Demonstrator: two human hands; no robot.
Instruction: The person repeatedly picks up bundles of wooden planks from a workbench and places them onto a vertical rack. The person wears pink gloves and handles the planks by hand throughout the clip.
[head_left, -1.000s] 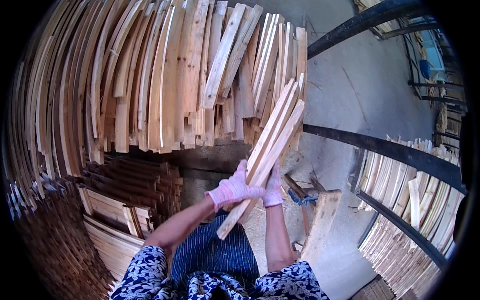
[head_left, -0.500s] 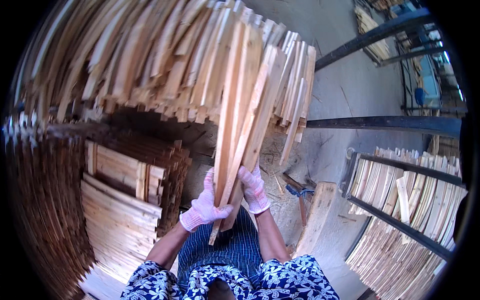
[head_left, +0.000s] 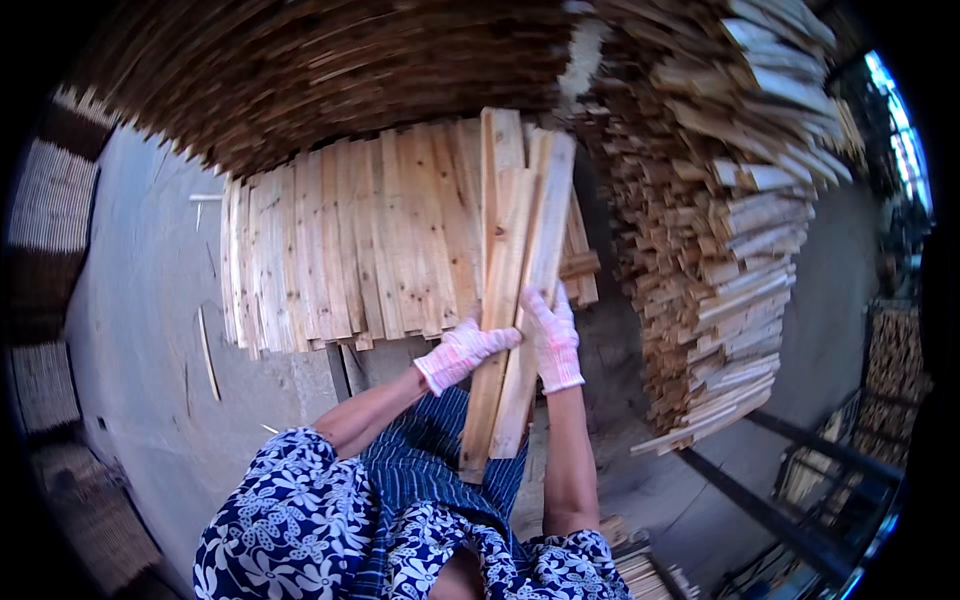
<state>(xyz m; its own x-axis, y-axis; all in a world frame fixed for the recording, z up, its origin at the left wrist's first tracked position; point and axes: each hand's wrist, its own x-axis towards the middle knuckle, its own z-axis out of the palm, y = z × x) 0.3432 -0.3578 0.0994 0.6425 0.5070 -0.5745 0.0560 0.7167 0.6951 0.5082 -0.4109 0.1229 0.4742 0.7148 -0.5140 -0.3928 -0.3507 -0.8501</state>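
Several long wooden slats (head_left: 508, 235) are held together in front of me, their far ends fanned slightly apart. My left hand (head_left: 466, 352), in a pinkish-white knit glove, wraps the bundle from the left with the thumb across the front slat. From the right, my gloved right hand (head_left: 552, 340) grips the same slats. Their near ends hang over my dark striped apron (head_left: 415, 440). Just beyond the held slats lies a neat stack of pale boards (head_left: 350, 235), set side by side. The far ends of the slats overlap this stack in the view.
A tall, uneven pile of wooden slats (head_left: 700, 270) rises on the right, with ends jutting out. Darker stacked wood (head_left: 330, 80) stands along the far side. Dark metal bars (head_left: 770, 510) cross at lower right. A loose strip (head_left: 208, 352) lies on the concrete floor (head_left: 150, 300).
My body has turned left, away from the big slat pile, which now stands at my right. The board stack is now in front of me. Both hands still hold the slats.
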